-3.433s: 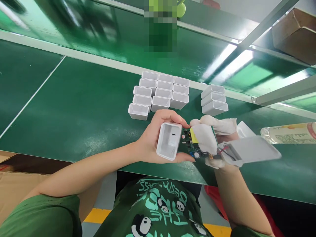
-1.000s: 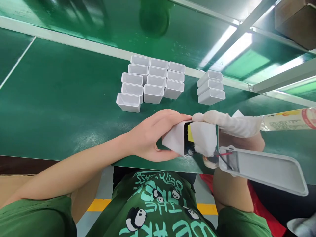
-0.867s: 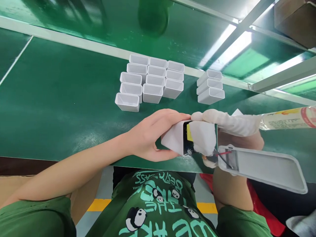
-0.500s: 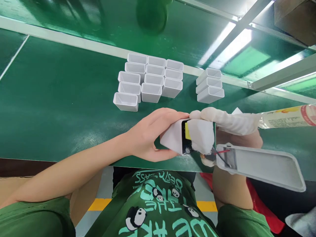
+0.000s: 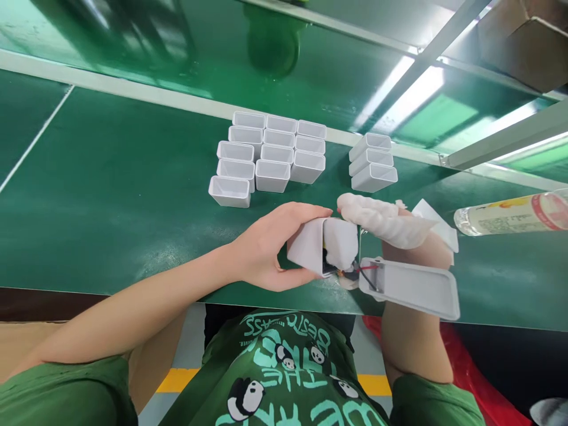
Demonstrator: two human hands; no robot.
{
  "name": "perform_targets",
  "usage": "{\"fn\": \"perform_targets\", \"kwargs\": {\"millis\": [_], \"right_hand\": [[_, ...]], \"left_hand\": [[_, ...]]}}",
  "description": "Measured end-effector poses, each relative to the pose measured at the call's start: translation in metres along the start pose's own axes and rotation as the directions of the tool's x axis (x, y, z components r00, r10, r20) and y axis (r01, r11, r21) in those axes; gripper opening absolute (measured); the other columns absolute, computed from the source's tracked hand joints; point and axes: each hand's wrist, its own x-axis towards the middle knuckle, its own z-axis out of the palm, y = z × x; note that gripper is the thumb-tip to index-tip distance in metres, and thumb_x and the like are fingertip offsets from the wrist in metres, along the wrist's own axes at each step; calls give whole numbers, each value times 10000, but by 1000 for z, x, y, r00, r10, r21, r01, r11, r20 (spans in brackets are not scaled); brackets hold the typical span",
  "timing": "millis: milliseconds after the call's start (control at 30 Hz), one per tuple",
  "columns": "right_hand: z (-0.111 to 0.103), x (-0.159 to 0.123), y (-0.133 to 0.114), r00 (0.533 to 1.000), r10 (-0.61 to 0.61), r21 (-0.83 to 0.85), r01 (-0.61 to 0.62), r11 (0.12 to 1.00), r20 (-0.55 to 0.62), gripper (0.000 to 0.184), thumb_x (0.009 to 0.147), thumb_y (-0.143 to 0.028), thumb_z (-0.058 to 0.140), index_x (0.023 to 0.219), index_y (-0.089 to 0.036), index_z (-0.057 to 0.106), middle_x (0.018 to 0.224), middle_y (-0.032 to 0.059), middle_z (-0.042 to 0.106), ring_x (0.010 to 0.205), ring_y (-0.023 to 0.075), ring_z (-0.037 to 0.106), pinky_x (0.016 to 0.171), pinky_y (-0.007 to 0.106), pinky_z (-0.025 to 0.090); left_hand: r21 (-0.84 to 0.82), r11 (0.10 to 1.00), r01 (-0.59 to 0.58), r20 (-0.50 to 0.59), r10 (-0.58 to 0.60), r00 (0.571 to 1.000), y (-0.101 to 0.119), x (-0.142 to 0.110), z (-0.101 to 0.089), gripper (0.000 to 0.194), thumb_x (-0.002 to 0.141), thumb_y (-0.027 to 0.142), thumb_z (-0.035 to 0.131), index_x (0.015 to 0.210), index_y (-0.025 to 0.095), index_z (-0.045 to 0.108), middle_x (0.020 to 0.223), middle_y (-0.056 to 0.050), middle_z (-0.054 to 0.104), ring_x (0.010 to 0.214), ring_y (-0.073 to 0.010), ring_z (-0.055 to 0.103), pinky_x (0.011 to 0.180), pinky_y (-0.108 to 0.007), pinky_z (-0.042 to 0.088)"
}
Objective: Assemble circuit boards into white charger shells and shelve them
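My bare left hand (image 5: 268,245) is wrapped round a white plastic box-shaped case (image 5: 307,245), its open end facing right. At that opening, my right hand (image 5: 384,220), its fingers covered in white, grips a block with a white covering (image 5: 341,242). The block's left end is inside the case; a thin green edge shows at its right end. Red and black wires (image 5: 367,274) run from the block to a long pale cover (image 5: 417,287), which lies over my right forearm. My right fingertips are partly hidden behind the block.
Several open white cases (image 5: 273,177) stand in rows beyond my hands, with three more cases (image 5: 375,177) to their right. A clear labelled bottle (image 5: 510,213) lies at the right, and a white flat piece (image 5: 439,228) is beside my right wrist. A pale rail (image 5: 177,103) crosses the green table.
My right hand has moved left, pushing the white-covered block deeper into the case. The black and yellow parts are now mostly hidden. The wired cover has come along leftward.
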Motion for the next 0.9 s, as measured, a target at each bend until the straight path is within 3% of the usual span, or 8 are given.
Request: {"fn": "perform_targets", "kwargs": {"millis": [67, 200, 300, 400, 567, 700, 767, 900], "right_hand": [[-3, 4, 0, 996, -83, 32, 82, 996, 37, 786, 667, -458, 889, 1390, -347, 602, 1432, 80, 610, 1269, 346, 621, 1068, 477, 535], [-1, 6, -20, 999, -34, 227, 32, 973, 7, 799, 760, -348, 841, 1475, -343, 483, 1414, 70, 622, 1249, 310, 632, 1063, 477, 542], [2, 2, -31, 997, -32, 286, 11, 958, 66, 809, 871, -324, 735, 1560, -393, 316, 1504, 41, 540, 1237, 277, 637, 1028, 466, 567], [4, -2, -33, 992, -33, 270, -1, 963, 122, 746, 916, -311, 681, 1566, -359, 317, 1474, 58, 562, 1239, 264, 621, 1031, 442, 552], [10, -3, -38, 989, -39, 237, 4, 972, 142, 694, 904, -342, 705, 1525, -316, 398, 1216, 62, 676, 1012, 220, 653, 885, 375, 579], [16, -6, -45, 986, -26, 267, -19, 964, 164, 693, 930, -277, 666, 1543, -324, 348, 1261, 54, 655, 1065, 197, 647, 924, 343, 572], [24, -10, -43, 997, 13, 176, -26, 984, 72, 693, 930, -250, 657, 1545, -317, 344, 1208, 53, 660, 995, 183, 650, 898, 335, 578], [53, -20, -31, 976, 96, -68, -112, 991, -196, 699, 925, -247, 644, 1552, -291, 338, 1025, 53, 653, 793, 176, 604, 765, 345, 595]], "left_hand": [[-60, 997, 42, 12, -42, 999, 0, -2, 0, 825, 731, 280, 828, 1426, 192, 393, 1286, -172, 617, 1106, -263, 675, 871, -350, 620], [-209, 971, 118, 152, -87, 985, 4, 0, -2, 943, 745, 214, 816, 1477, 285, 225, 1324, -179, 587, 1152, -285, 677, 843, -379, 647], [-325, 922, 212, 306, -110, 946, 9, 4, -5, 1031, 748, 188, 804, 1509, 314, 119, 1300, -177, 595, 1147, -300, 688, 879, -429, 654], [-440, 850, 291, 413, -96, 906, 12, 6, -4, 1030, 747, 129, 743, 1504, 334, 75, 1328, -165, 585, 1128, -276, 690, 906, -429, 642], [-459, 811, 363, 508, -96, 856, 13, 5, -1, 1037, 678, 54, 702, 1488, 315, 109, 1312, -162, 580, 1005, -247, 701, 910, -459, 619], [-431, 813, 391, 549, -108, 829, 12, 5, -2, 1083, 666, 60, 632, 1539, 300, 38, 1364, -171, 536, 1054, -250, 681, 861, -423, 629], [-370, 857, 359, 522, -129, 843, 9, 6, -6, 1056, 693, 108, 639, 1552, 298, 55, 1454, -185, 464, 1183, -283, 633, 929, -454, 608], [-187, 962, 201, 303, -138, 943, 0, 8, -18, 826, 788, 283, 610, 1534, 268, 256, 1561, -179, 341, 1422, -349, 431, 1077, -529, 514]]}}
